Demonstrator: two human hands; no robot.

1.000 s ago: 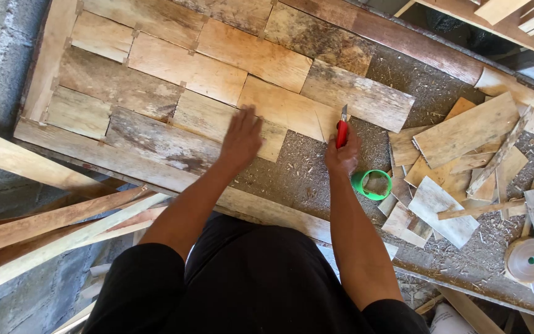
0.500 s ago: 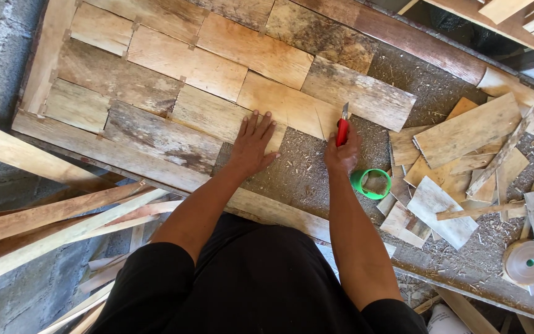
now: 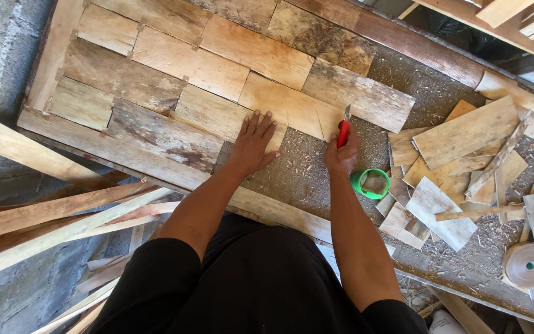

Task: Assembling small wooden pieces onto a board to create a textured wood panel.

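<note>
Scoring a wood piece with the knife.

I'm pressing my left hand [image 3: 253, 145] flat, fingers spread wide, on the piece [image 3: 288, 111], while my right hand [image 3: 342, 154] is gripping the red knife [image 3: 343, 128], blade tip on its edge. I'm judging a slip could send the blade toward my left fingers, just beside the cut.

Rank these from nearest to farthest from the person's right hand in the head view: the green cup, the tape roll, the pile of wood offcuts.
From the right hand:
1. Green cup, just to its right, on the sawdust.
2. Pile of wood offcuts, farther right.
3. Tape roll, far right, toward the lower corner.
</note>
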